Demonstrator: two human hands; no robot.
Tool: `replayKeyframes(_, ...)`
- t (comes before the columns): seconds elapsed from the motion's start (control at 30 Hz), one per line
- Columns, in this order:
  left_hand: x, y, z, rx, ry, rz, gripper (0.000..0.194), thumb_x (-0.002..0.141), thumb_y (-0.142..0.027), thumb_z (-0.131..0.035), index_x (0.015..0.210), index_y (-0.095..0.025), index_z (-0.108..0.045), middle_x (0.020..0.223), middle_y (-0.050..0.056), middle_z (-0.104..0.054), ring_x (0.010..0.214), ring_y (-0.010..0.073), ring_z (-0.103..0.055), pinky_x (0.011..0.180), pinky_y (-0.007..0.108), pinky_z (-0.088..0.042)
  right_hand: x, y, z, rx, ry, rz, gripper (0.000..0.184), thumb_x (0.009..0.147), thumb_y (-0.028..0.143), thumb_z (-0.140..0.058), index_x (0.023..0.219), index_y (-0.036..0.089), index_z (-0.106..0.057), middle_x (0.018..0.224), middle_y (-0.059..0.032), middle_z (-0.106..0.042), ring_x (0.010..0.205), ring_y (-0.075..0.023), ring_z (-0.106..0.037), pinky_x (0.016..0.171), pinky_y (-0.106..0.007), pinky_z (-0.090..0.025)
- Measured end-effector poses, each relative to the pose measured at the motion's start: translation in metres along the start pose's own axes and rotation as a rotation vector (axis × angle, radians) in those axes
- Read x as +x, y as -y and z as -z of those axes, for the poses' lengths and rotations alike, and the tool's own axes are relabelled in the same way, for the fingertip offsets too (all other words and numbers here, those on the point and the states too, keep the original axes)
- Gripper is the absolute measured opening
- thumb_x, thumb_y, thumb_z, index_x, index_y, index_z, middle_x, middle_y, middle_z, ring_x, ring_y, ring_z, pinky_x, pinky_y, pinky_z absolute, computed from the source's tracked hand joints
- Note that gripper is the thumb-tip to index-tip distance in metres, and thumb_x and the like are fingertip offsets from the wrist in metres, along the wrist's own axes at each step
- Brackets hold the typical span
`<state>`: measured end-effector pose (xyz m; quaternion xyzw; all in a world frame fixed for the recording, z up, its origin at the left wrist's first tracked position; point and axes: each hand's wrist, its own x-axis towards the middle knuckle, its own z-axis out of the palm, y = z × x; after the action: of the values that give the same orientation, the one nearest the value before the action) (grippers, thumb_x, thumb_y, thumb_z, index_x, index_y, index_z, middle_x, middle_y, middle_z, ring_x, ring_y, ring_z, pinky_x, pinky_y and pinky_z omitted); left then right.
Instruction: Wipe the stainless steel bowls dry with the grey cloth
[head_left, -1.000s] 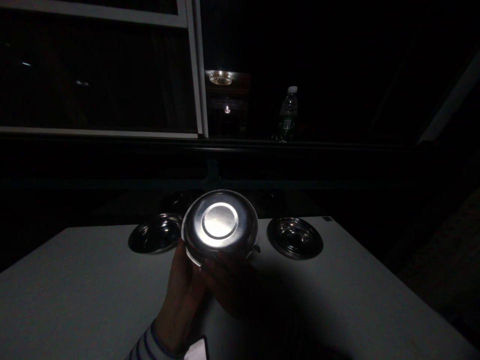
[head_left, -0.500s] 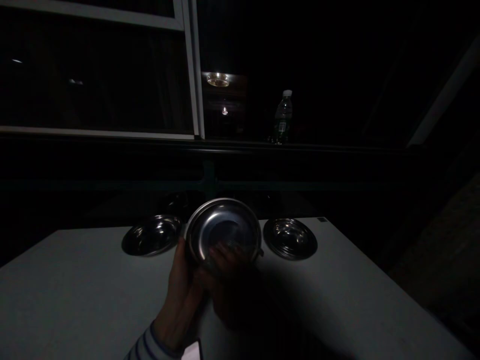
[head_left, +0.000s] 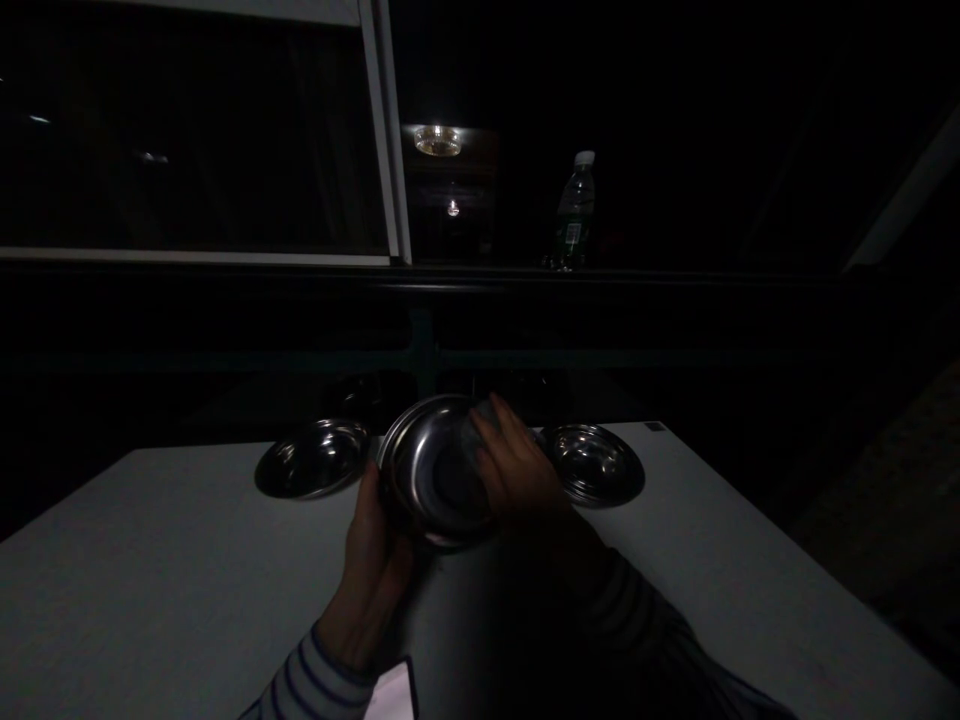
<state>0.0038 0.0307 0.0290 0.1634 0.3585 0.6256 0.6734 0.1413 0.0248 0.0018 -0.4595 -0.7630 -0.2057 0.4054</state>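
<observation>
My left hand (head_left: 371, 560) grips a shiny steel bowl (head_left: 442, 470) by its left side, thumb near the rim, tilting its inside toward me above the table. Against the bowl's upper right inner wall, my right hand (head_left: 517, 465) presses a dark grey cloth (head_left: 484, 420), mostly covered by the fingers. One steel bowl (head_left: 311, 460) lies on the table to the left of the held one. Another steel bowl (head_left: 596, 465), apparently stacked with others, sits to the right, partly behind my right hand.
The white table (head_left: 187, 560) reaches to a dark ledge at the back. A plastic bottle (head_left: 575, 215) with a white cap stands on that ledge by the window frame (head_left: 386, 130). Close to my left sleeve lies a phone (head_left: 394, 692) with a bright screen.
My right hand has moved with the cloth from the bowl's lower part up to its right side. The left hand keeps its hold on the bowl. The view has shifted slightly.
</observation>
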Motion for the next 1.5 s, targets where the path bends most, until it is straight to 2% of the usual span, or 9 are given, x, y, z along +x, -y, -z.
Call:
replayKeyframes(0.2, 0.0, 0.003, -0.003, -0.021, -0.052, 0.037, 0.026, 0.087, -0.03, -0.048, 0.081, -0.014, -0.067, 0.073, 0.005, -0.071, 0.065, 0.0148, -0.065, 0.061, 0.024, -0.053, 0.006, 0.002, -0.001, 0.03, 0.073, 0.269, 0.039, 0.09, 0.03, -0.041, 0.128, 0.022, -0.047, 0.139, -0.0087, -0.041, 0.132, -0.0247, -0.031, 0.103, -0.046, -0.037)
replayKeyframes(0.33, -0.002, 0.006, -0.004, 0.002, -0.049, 0.043, 0.024, 0.087, -0.027, -0.047, 0.082, -0.014, -0.068, 0.071, 0.004, -0.071, 0.06, 0.0138, -0.065, 0.057, 0.023, -0.053, 0.01, -0.003, 0.001, 0.02, 0.038, -0.022, 0.041, 0.091, 0.02, -0.035, 0.129, 0.006, -0.045, 0.137, -0.0211, -0.04, 0.128, -0.0281, -0.038, 0.1, -0.043, -0.042)
replayKeyframes(0.5, -0.001, 0.006, -0.003, 0.032, -0.081, 0.075, 0.021, 0.086, -0.025, -0.05, 0.084, -0.013, -0.067, 0.072, 0.005, -0.072, 0.063, 0.0139, -0.066, 0.059, 0.022, -0.053, 0.005, 0.0, -0.006, 0.073, 0.077, 0.258, 0.039, 0.09, 0.025, -0.042, 0.128, 0.022, -0.048, 0.139, -0.0066, -0.042, 0.132, -0.0239, -0.032, 0.105, -0.044, -0.035)
replayKeyframes(0.63, -0.004, 0.005, -0.006, 0.031, -0.046, 0.07, 0.026, 0.088, -0.025, -0.046, 0.083, -0.013, -0.068, 0.07, 0.005, -0.072, 0.061, 0.0143, -0.066, 0.056, 0.023, -0.053, 0.011, -0.003, -0.005, 0.075, 0.089, -0.091, 0.041, 0.092, 0.021, -0.035, 0.129, 0.008, -0.046, 0.137, -0.0183, -0.042, 0.127, -0.0258, -0.039, 0.101, -0.041, -0.041)
replayKeyframes(0.83, -0.004, 0.004, -0.005, 0.008, -0.046, 0.071, 0.026, 0.087, -0.025, -0.047, 0.077, -0.013, -0.068, 0.066, 0.003, -0.071, 0.057, 0.0118, -0.065, 0.054, 0.019, -0.051, 0.011, 0.004, -0.008, 0.148, 0.107, 0.268, 0.035, 0.091, 0.025, -0.038, 0.123, 0.02, -0.052, 0.136, -0.0086, -0.045, 0.132, -0.0245, -0.032, 0.107, -0.045, -0.033)
replayKeyframes(0.97, -0.006, 0.004, -0.002, 0.103, -0.001, 0.088, 0.035, 0.087, -0.038, -0.046, 0.08, -0.013, -0.069, 0.065, 0.006, -0.07, 0.057, 0.0163, -0.065, 0.054, 0.025, -0.051, 0.028, -0.01, -0.006, 0.213, 0.134, -0.148, 0.039, 0.092, 0.022, -0.032, 0.121, 0.008, -0.053, 0.128, -0.0163, -0.052, 0.12, -0.0241, -0.047, 0.099, -0.039, -0.043)
replayKeyframes(1.27, -0.01, 0.004, -0.001, 0.066, -0.014, 0.12, 0.043, 0.087, -0.044, -0.042, 0.065, -0.014, -0.063, 0.05, 0.003, -0.062, 0.045, 0.0139, -0.059, 0.047, 0.023, -0.047, -0.004, 0.024, -0.015, 0.129, 0.073, 0.408, 0.032, 0.089, 0.022, -0.04, 0.116, 0.016, -0.056, 0.126, -0.0083, -0.054, 0.126, -0.0232, -0.038, 0.108, -0.042, -0.029)
replayKeyframes(1.33, -0.013, 0.003, -0.003, 0.093, 0.011, 0.135, 0.046, 0.087, -0.046, -0.04, 0.065, -0.013, -0.063, 0.051, 0.005, -0.062, 0.045, 0.0153, -0.059, 0.047, 0.025, -0.047, 0.004, 0.013, -0.01, 0.142, 0.119, 0.357, 0.033, 0.09, 0.025, -0.04, 0.118, 0.018, -0.055, 0.128, -0.0084, -0.052, 0.127, -0.0235, -0.037, 0.106, -0.043, -0.032)
replayKeyframes(1.5, -0.019, 0.001, -0.01, 0.156, -0.02, 0.145, 0.048, 0.086, -0.049, -0.038, 0.067, -0.012, -0.063, 0.051, 0.005, -0.063, 0.043, 0.0164, -0.058, 0.043, 0.026, -0.044, 0.037, -0.012, 0.004, 0.245, 0.247, -0.089, 0.037, 0.091, 0.022, -0.035, 0.12, 0.011, -0.055, 0.129, -0.0136, -0.051, 0.12, -0.021, -0.046, 0.1, -0.036, -0.041)
